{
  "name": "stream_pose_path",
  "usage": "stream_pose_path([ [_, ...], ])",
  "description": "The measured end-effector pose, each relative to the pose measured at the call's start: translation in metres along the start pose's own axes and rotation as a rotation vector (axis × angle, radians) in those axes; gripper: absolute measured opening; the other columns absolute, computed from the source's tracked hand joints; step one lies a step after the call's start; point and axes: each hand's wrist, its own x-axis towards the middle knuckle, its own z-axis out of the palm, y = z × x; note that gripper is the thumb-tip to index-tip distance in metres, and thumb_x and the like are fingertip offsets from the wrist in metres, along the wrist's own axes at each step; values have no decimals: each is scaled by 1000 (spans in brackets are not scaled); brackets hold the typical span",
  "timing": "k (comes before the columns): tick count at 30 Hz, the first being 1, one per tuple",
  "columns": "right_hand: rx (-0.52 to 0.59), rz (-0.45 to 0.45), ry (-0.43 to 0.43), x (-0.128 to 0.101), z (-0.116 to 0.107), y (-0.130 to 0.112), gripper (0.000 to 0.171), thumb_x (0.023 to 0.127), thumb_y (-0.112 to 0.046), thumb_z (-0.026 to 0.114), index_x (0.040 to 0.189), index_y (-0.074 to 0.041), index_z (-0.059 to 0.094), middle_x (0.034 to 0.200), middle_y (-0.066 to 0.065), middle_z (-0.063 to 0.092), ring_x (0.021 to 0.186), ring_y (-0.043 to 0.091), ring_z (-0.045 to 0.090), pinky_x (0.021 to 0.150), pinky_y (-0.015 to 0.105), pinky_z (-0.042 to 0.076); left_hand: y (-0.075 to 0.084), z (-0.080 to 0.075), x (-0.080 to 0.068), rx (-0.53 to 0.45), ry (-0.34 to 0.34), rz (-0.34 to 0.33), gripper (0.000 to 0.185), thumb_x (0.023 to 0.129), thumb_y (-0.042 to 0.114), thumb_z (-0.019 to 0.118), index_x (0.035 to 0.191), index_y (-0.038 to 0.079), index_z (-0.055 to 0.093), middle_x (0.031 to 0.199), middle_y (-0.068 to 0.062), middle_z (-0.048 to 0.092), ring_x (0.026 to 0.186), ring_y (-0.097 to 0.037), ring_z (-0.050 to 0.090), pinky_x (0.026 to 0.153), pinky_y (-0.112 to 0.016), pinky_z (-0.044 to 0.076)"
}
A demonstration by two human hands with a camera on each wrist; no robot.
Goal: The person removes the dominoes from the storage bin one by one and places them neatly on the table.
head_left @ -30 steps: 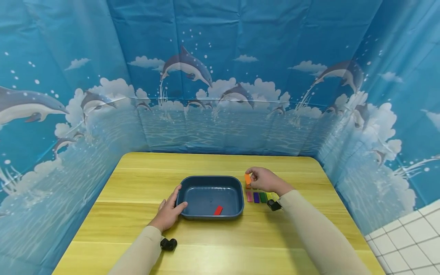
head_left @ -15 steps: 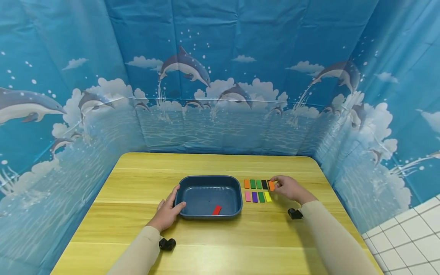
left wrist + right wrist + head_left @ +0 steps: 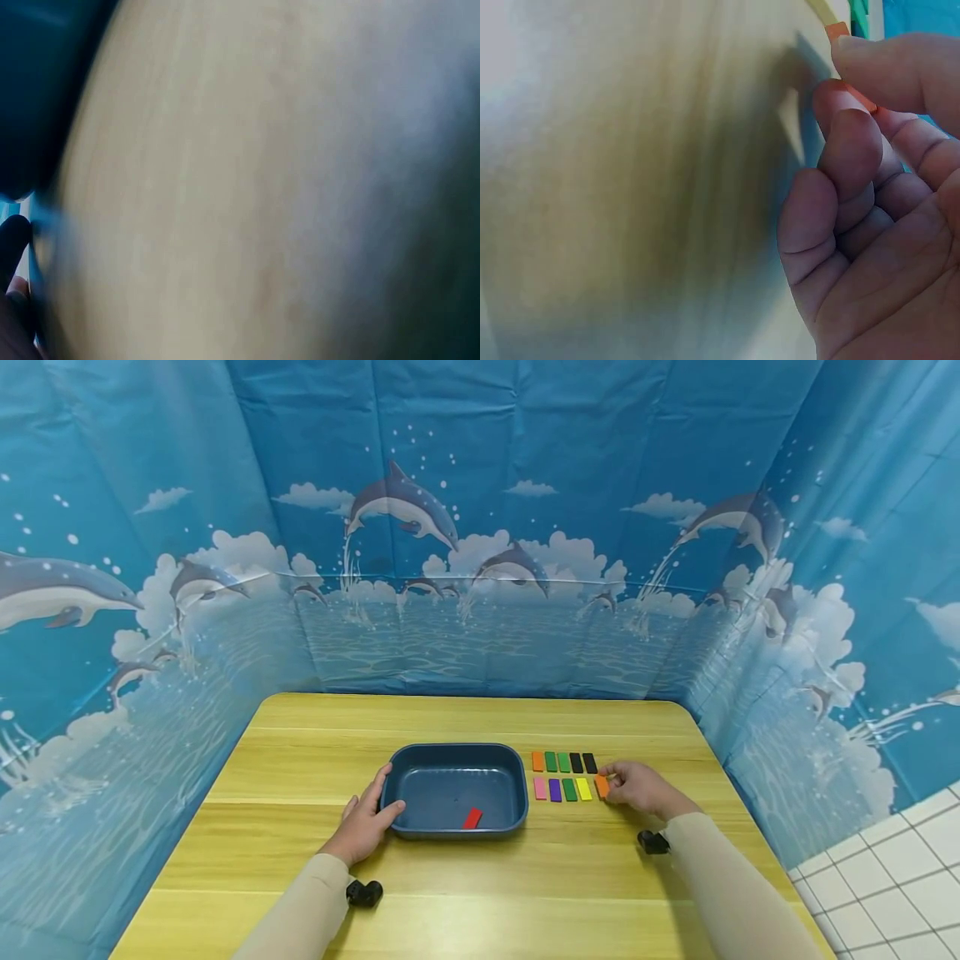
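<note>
A dark blue rectangular tray [image 3: 457,833] stands on the table, a thin red block [image 3: 472,818] lying inside near its front wall. My left hand [image 3: 363,818] holds the tray's left end, thumb over the rim and fingers along the outer side. At the right, my right hand [image 3: 641,787] pinches a thin orange block [image 3: 602,787] between thumb and fingers. That block is at the right end of the front row, beside a yellow block [image 3: 583,789]. In the right wrist view, thumb and fingertips cover much of the orange block [image 3: 837,31].
Two rows of small flat blocks lie right of the tray. The back row has another orange block [image 3: 537,762], green ones and black blocks [image 3: 590,763]; the front row has pink [image 3: 540,788], purple [image 3: 555,790] and green. A dolphin-printed curtain [image 3: 480,527] surrounds the wooden table [image 3: 450,893].
My right hand has carried the orange block from the back row's left end to the right, then down to the front row's right end. My left hand stays at the tray.
</note>
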Motion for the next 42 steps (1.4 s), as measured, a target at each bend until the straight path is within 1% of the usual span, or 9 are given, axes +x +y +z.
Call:
stream_pose_path([
  [9, 0, -5, 11, 1, 7, 2, 50, 88, -2, 72, 136, 9, 61, 96, 9, 63, 76, 19, 51, 66, 31, 45, -1, 0, 0, 12, 0, 1, 76, 111, 41, 52, 171, 32, 7, 177, -11, 17, 163, -38, 18, 127, -66, -10],
  [14, -8, 11, 22, 2, 11, 1, 49, 88, -2, 71, 135, 7, 62, 95, 9, 63, 74, 18, 51, 64, 30, 44, 0, 0, 0, 8, -1, -2, 75, 111, 40, 52, 171, 32, 8, 177, -11, 18, 163, -37, 19, 128, -65, -10],
  [19, -13, 21, 29, 1, 14, -1, 48, 89, -1, 72, 134, 8, 62, 98, 9, 61, 79, 20, 51, 67, 29, 45, -1, 0, 0, 15, -2, -1, 75, 111, 41, 52, 171, 32, 7, 177, -11, 17, 163, -37, 18, 128, -65, -10],
  [27, -15, 26, 50, 1, 19, 2, 48, 91, -2, 72, 137, 6, 62, 97, 8, 59, 86, 22, 51, 76, 33, 45, 0, 0, 0, 24, 3, 0, 75, 111, 42, 51, 171, 32, 8, 177, -11, 18, 163, -37, 19, 127, -66, -10],
  [31, 19, 43, 48, 1, 21, 3, 47, 91, -2, 71, 137, 6, 61, 96, 8, 58, 85, 22, 51, 73, 31, 44, 3, 0, -3, 19, -2, -3, 75, 111, 41, 51, 171, 32, 8, 177, -11, 19, 163, -37, 19, 128, -65, -10],
  [34, 28, 36, 39, 1, 23, 4, 48, 92, -2, 70, 138, 7, 61, 95, 8, 57, 84, 21, 51, 71, 29, 43, 6, -1, -5, 15, -9, -3, 75, 111, 39, 51, 171, 31, 7, 177, -12, 19, 163, -38, 19, 128, -65, -10],
  [36, 24, 35, 42, 1, 24, 5, 48, 92, -2, 69, 138, 6, 61, 94, 7, 56, 85, 21, 50, 72, 29, 42, 7, -1, -6, 12, -11, -2, 75, 111, 38, 51, 171, 31, 7, 177, -12, 19, 163, -39, 19, 128, -65, -10],
  [42, -4, 36, 66, -3, 25, 4, 47, 92, -3, 69, 138, 2, 63, 92, 5, 56, 85, 21, 51, 76, 33, 41, 5, 0, -7, 10, 4, 9, 74, 111, 40, 51, 171, 31, 8, 177, -12, 19, 163, -39, 20, 127, -66, -10],
])
